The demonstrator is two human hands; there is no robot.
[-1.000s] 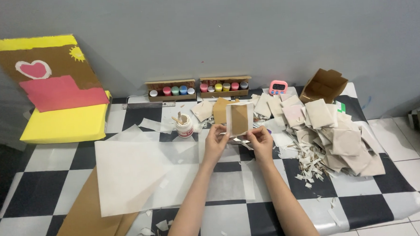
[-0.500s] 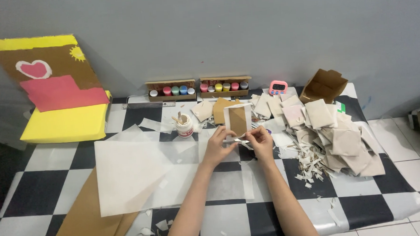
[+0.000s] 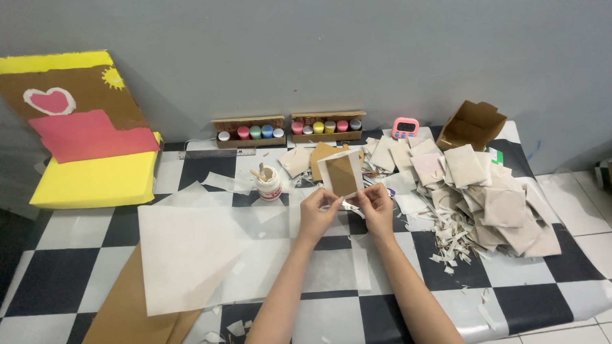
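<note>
My left hand (image 3: pixel 317 213) and right hand (image 3: pixel 376 205) pinch the lower edge of a paper-wrapped brown card (image 3: pixel 341 173), upright above the table's (image 3: pixel 62 262) middle (light, stiff, probably crease-prone).

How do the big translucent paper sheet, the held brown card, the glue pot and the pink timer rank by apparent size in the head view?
Largest to smallest:
1. translucent paper sheet
2. brown card, held upright in both hands
3. glue pot
4. pink timer
The pot and timer look close in size, and the timer sits farther back, so their order is unsure.
</note>
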